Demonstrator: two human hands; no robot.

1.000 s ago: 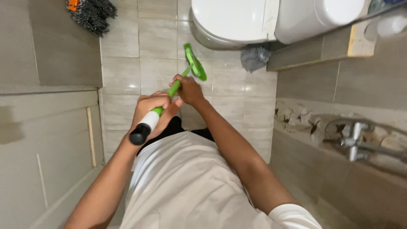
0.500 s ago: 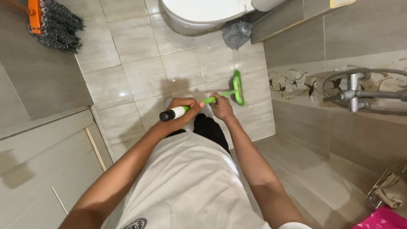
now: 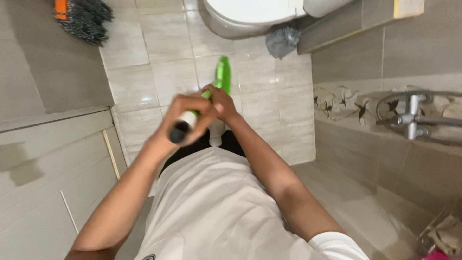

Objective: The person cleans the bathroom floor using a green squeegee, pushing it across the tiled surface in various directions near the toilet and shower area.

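Hands both wrap one long-handled floor tool: our left hand is closed tight round the white and black grip end, our right hand is closed on the shaft a little lower, toward the green head. We use the toilet as landmark: the green head sits on the floor tiles just in front of the bowl, apart from it, blurred so we cannot tell if it is a brush or a squeegee. Grey crumpled rag lies right of the toilet base, against the wall step. Dark mop head rests well left of the toilet. Wall tap is far right of it. Progress, our judgement: floor work is under way, tiles before the toilet look wet and shiny, no foam or dirt visible, so how much floor is left we cannot tell.
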